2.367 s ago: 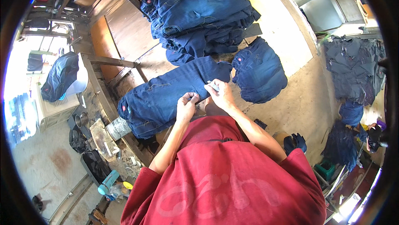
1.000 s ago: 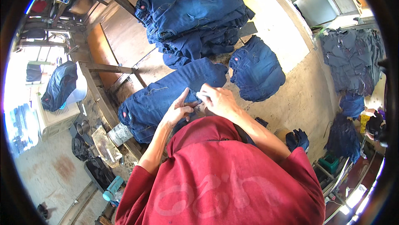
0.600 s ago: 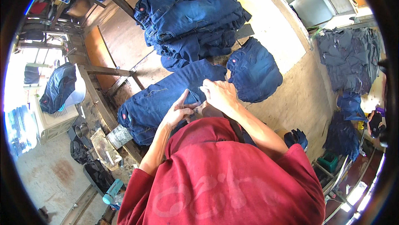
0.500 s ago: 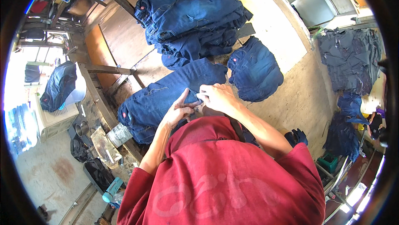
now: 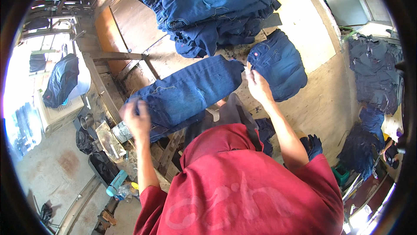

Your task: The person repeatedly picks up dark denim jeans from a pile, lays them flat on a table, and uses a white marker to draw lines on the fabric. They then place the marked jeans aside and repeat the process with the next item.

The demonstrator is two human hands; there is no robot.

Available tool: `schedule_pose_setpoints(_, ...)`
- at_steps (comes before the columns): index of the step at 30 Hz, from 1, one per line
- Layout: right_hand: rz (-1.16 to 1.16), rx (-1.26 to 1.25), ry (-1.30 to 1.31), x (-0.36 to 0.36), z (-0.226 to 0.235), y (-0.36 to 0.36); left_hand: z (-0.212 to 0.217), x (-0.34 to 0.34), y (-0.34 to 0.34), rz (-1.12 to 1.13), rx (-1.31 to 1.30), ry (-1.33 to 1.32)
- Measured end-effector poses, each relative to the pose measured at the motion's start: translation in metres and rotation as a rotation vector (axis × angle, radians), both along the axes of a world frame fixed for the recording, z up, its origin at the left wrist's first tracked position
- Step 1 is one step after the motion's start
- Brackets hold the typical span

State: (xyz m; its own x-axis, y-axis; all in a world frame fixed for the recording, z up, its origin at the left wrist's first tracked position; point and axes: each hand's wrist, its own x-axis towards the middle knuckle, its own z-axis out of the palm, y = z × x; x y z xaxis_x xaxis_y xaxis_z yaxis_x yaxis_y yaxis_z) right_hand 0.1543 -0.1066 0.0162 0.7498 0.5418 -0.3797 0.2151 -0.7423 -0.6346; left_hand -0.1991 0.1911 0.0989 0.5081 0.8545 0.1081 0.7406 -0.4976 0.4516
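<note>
A pair of blue jeans (image 5: 186, 88) lies slantwise in front of me, over a cylinder whose pale end (image 5: 122, 132) shows at the lower left. My left hand (image 5: 138, 120) is at the jeans' left end, its fingers smeared by motion. At the opposite end my right hand (image 5: 259, 86) has its fingers closed at the hem, with the fingertips partly hidden. Close beyond that hand sits a folded bundle of jeans (image 5: 280, 67). Loose pale threads show on the denim of the stretched pair.
A tall stack of jeans (image 5: 213, 7) stands at the far side. Wooden beams (image 5: 104, 87) run along the left, near a metal cup (image 5: 87, 121). Dark garments (image 5: 375, 72) lie at the right, above a green crate (image 5: 341, 175). A pale sheet (image 5: 304, 22) covers part of the floor.
My hands have parted from the middle of the jeans: the left went to their left end, the right to the hem. The view has shifted, and more of the denim shows.
</note>
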Motion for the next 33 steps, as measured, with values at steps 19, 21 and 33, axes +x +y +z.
schedule_pose_setpoints(19,-0.932,0.511,0.284,0.112,-0.11,0.03,-0.042,-0.032,-0.119,-0.012,0.006,0.132)
schedule_pose_setpoints(21,-0.73,0.273,0.166,0.114,-0.104,0.015,-0.047,-0.029,-0.135,0.033,-0.029,0.17)
schedule_pose_setpoints(33,-0.616,0.425,-0.15,-0.204,0.035,-0.018,-0.017,0.156,-0.085,-0.108,-1.66,-0.368)
